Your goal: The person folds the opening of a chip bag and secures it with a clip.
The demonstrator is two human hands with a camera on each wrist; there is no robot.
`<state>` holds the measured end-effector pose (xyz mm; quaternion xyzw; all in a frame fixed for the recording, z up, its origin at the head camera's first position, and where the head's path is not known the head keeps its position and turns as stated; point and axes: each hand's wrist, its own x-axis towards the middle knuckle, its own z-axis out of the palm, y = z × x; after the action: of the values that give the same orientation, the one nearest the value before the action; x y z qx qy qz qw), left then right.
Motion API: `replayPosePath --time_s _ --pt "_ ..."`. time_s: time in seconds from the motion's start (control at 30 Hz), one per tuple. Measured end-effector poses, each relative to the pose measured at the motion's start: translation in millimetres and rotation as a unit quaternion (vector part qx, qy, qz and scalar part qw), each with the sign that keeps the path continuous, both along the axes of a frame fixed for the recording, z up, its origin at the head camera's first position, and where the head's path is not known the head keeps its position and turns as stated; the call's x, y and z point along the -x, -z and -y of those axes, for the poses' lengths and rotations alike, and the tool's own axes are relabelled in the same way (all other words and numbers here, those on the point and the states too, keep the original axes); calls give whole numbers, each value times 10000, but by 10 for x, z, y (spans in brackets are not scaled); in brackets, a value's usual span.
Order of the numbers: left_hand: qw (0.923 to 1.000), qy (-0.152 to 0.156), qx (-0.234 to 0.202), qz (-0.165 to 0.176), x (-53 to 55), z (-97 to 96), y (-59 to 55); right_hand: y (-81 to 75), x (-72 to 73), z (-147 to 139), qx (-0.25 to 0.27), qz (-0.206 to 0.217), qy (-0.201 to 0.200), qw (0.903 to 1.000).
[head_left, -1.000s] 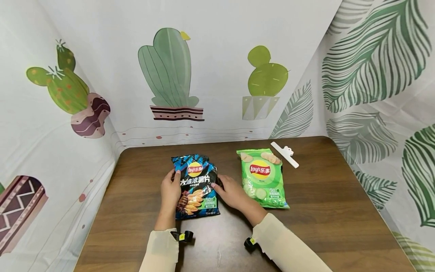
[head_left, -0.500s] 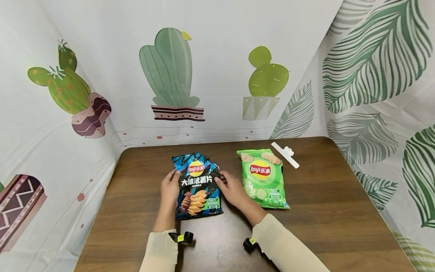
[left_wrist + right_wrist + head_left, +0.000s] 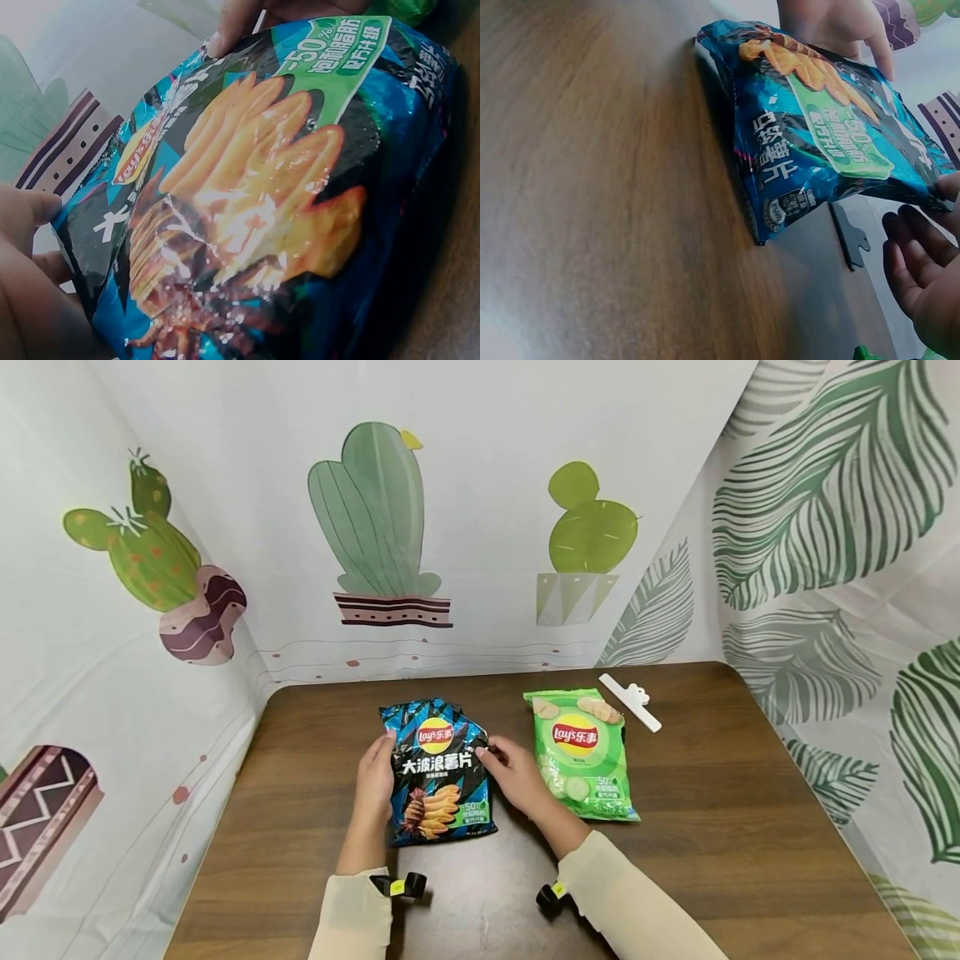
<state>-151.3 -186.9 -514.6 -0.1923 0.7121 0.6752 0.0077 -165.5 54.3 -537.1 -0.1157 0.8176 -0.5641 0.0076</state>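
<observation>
A blue and black chip bag (image 3: 442, 781) with a Lay's logo is held between both hands in the head view, its lower edge close over the table. My left hand (image 3: 372, 782) grips its left edge, with the thumb on the printed front. At the right edge, my right hand (image 3: 522, 778) pinches the bag near its slanting upper corner. Thumb and fingers lie on opposite sides of the edge in the right wrist view. Printed chips fill much of the bag's front in the left wrist view. Its back is hidden from the head camera.
A green chip bag (image 3: 581, 760) lies just right of my right hand. Behind it rests a white clip (image 3: 630, 702) near the table's (image 3: 750, 827) back edge. A dark clip (image 3: 849, 236) shows beyond the blue bag in the right wrist view. Patterned cloth (image 3: 487, 527) hangs behind the table.
The blue bag's right side has shifted slightly right with my right hand, and its wrinkled front has been drawn flatter. My left hand stays on the left edge. The green bag has not moved.
</observation>
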Motion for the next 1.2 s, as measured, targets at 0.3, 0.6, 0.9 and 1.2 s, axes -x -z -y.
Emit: replayPosePath --time_s 0.3,0.6,0.9,1.2 --pt "9995 -18 -286 -147 -4 5 25 -37 -10 1 341 243 291 9987" --pt "9983 -146 -486 -287 2 -21 38 -60 14 17 630 399 438 9963" --pt "9984 -105 -519 -215 -1 -32 2 -94 28 6 895 433 544 9936" --pt "9972 -204 -574 -426 25 -35 -45 -171 38 22 973 524 687 9915"
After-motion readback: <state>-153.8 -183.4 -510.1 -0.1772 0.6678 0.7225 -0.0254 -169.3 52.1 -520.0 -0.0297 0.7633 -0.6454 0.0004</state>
